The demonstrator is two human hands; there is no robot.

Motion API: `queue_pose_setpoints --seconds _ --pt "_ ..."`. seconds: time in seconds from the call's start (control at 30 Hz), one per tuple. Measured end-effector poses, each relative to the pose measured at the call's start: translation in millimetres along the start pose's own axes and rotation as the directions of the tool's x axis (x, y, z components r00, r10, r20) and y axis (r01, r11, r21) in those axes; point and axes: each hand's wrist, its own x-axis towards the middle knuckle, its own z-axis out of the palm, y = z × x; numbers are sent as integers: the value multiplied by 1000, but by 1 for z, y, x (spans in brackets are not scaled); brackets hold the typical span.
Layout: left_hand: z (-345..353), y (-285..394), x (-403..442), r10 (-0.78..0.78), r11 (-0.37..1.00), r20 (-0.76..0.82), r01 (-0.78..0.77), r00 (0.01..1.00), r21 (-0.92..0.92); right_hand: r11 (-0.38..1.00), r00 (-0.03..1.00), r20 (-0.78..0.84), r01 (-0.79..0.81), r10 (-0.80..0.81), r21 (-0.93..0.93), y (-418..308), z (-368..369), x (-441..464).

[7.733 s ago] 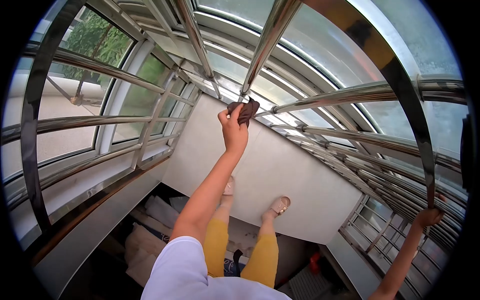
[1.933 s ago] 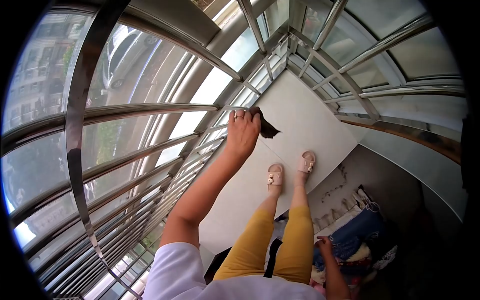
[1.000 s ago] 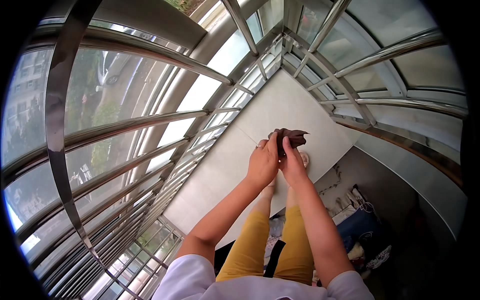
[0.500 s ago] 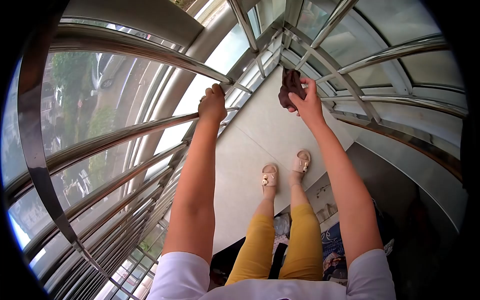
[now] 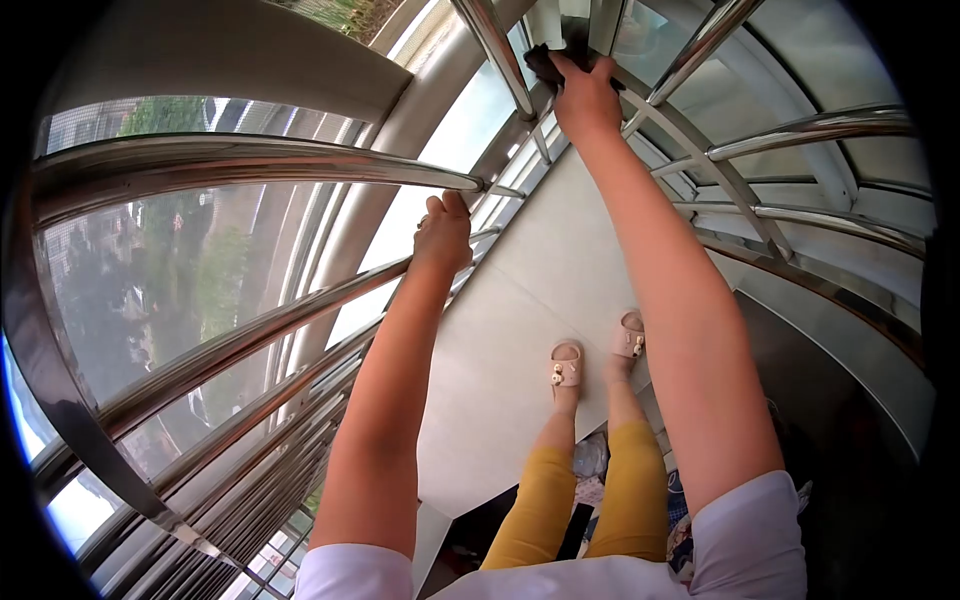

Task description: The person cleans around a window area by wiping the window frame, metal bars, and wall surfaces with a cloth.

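My left hand (image 5: 443,238) is closed at the shiny metal railing (image 5: 260,160) on the left, fingers curled between two of its bars; exactly which bar they wrap is partly hidden. Up at the far corner, my right hand (image 5: 588,105) presses a crumpled dark brown cloth (image 5: 543,66) against the corner framework where the left and right railings meet. Part of the cloth bunches out past the fingertips.
Another set of metal bars (image 5: 820,130) runs along windows on the right. Pale floor tiles (image 5: 520,270) lie below, with my sandalled feet (image 5: 565,365) on them. Bags and fabric are piled around my legs. Greenery shows through mesh beyond the left bars.
My right hand has carried the cloth up and away from me to the far corner. My left hand stays at the railing, while the whole view has shifted slightly.
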Motion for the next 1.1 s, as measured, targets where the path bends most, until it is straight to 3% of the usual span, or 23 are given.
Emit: queue_pose_setpoints --seconds 0.07,0.13,0.2,0.27,0.3,0.37,0.4,0.43,0.47,0.57,0.63,0.7,0.73,0.77,0.8,0.83,0.9,1.0,1.07,1.1 --pt "1 -2 -2 14 1000 -14 -14 1000 -18 988 986 156 75 -53 -136 -2 -3 -1" --pt "-2 -1 -1 21 999 23 -20 1000 -38 983 975 186 141 -118 -115 4 -18 -3" --pt "-2 2 -1 25 999 -4 -25 1000 -48 997 831 553 32 -62 64 14 -39 -10" --pt "2 0 -1 16 998 -20 -17 1000 -56 984 668 735 -176 119 0 35 -61 -23" --pt "3 -2 0 17 999 -4 -17 1000 -32 984 668 733 -179 126 -5 52 -61 -33" --pt "7 -4 4 34 999 -11 -35 999 -20 857 788 606 -380 103 348 81 -47 -51" --pt "5 -3 3 36 999 -11 -37 999 -17 855 789 605 -382 105 350 78 -46 -55" --pt "4 -2 2 36 999 -14 -36 999 -28 760 862 492 -399 120 512 75 -41 -59" --pt "3 -2 2 34 999 -16 -35 999 -39 645 914 374 -383 159 662 71 -36 -62" --pt "3 -5 5 34 998 29 -33 999 -47 671 989 -28 -78 145 737 44 -33 -52" --pt "2 -4 6 33 998 41 -31 999 -50 675 969 -198 46 150 736 37 -24 -39" --pt "0 -3 2 24 994 21 -22 999 -109 974 858 -512 85 36 211 40 -6 -31" --pt "1 -3 1 26 994 20 -24 999 -109 961 965 -236 -43 110 272 43 -1 -36" --pt "1 -4 2 29 993 23 -26 999 -118 995 996 36 -87 86 38 54 11 -39" --pt "1 -5 2 32 992 27 -28 999 -125 895 934 292 -301 206 329 55 13 -49" --pt "2 -5 2 38 992 26 -34 999 -124 675 794 523 -571 310 467 56 15 -60" --pt "1 -3 3 35 993 20 -32 999 -115 525 837 468 -545 285 654 57 14 -79" --pt "0 -2 1 41 994 14 -39 999 -105 445 880 291 -446 375 777 47 7 -80" --pt "-2 -1 1 41 995 26 -38 999 -92 448 908 228 -377 352 811 29 -1 -65" --pt "-2 -1 2 45 995 25 -42 999 -94 399 941 148 -267 305 877 11 -8 -56"
